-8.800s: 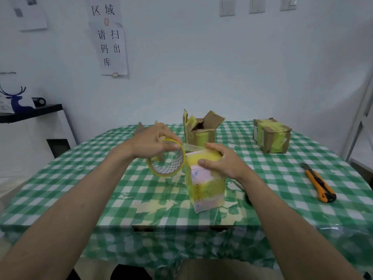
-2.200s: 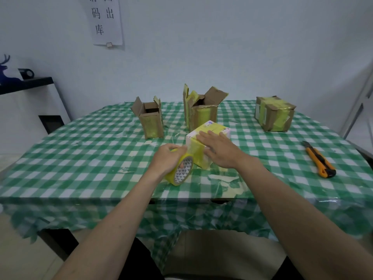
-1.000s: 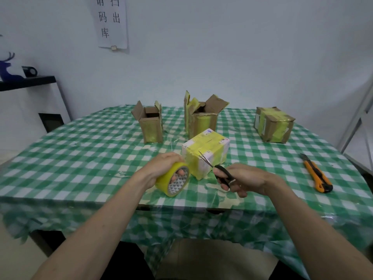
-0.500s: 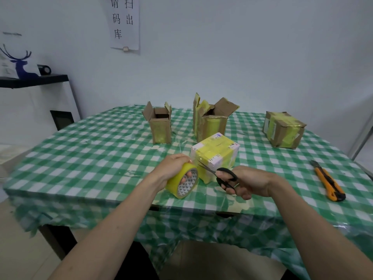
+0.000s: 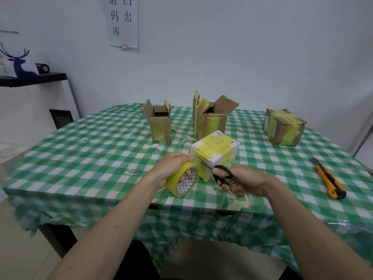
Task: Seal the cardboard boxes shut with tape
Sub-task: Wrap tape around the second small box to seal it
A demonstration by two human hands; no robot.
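- The left hand (image 5: 175,165) grips the yellow tape roll (image 5: 182,179) from above, fingers curled into its core, just as it did half a second ago; the roll sits low over the table (image 5: 84,158) just left of the white box (image 5: 215,153).
- The right hand (image 5: 245,181) holds the black scissors (image 5: 217,171), fingers through the loops. A second ago the blades pointed at the box much the same; now the tips reach the gap between roll and box.
- Two seconds ago that hand lay flat on the box with no scissors in it.
- The white box, wrapped in yellow tape, lies near the front edge, touching neither hand.
- Behind it stand two open boxes: a small one (image 5: 159,124) at left and a taller one (image 5: 210,120) at middle.
- A taped box (image 5: 283,128) sits far right, unmoved.
- An orange knife (image 5: 329,178) lies at the right, where it was.
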